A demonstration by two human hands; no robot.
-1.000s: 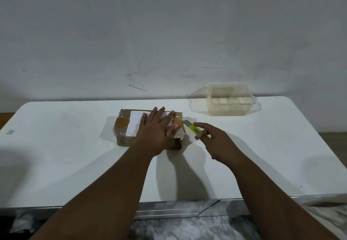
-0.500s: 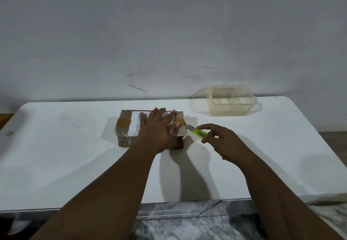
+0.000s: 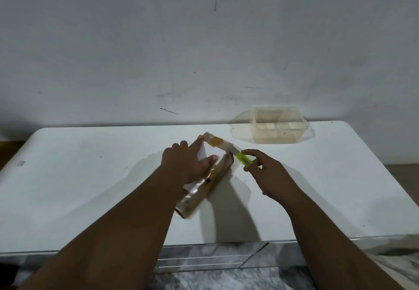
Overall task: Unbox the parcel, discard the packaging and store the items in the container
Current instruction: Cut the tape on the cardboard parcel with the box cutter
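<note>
The parcel, a brown cardboard box wrapped in clear tape with a white label, lies turned at an angle in the middle of the white table. My left hand presses flat on its top with fingers spread. My right hand pinches a yellow box cutter, whose blade touches the taped far corner of the parcel. A clear plastic container stands open at the back right of the table.
A grey wall rises right behind the table. The table's front edge runs just below my forearms, with a marbled floor beneath. A small dark mark sits near the left edge.
The parcel has been rotated from lying crosswise to lying diagonally, its near end swung toward me. My left hand stayed on top of it. The cutter's blade moved up against the far taped corner.
</note>
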